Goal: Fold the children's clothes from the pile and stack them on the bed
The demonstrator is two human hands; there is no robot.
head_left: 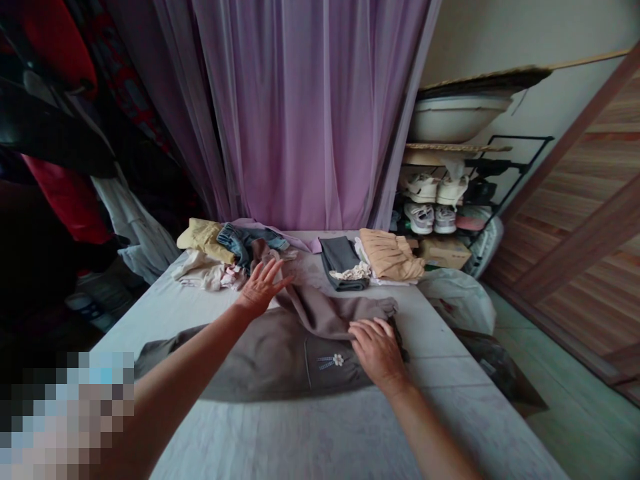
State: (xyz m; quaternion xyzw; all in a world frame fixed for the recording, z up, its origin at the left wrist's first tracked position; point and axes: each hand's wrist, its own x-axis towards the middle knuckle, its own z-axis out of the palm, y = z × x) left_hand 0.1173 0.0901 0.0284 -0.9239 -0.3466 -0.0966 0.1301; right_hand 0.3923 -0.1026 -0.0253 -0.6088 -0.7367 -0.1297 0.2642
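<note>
Grey-brown trousers (250,353) lie sideways across the table, with a gathered waist at the right. A small white flower trim (339,360) with short blue strips sits near that waist. The upper leg is bunched and partly lifted toward the back. My left hand (263,287) is over this raised cloth, its fingers spread and the palm down; whether it touches the cloth is unclear. At the waist end, my right hand (377,350) has bent fingers close together on the fabric, and its thumb is hidden.
Behind lie a loose clothes pile with a yellow garment (207,237) and jeans (245,240), folded dark grey cloth (345,260) and tan folded clothes (390,253). A purple curtain (300,120) hangs behind the table (300,440). A shoe rack (520,170) stands right.
</note>
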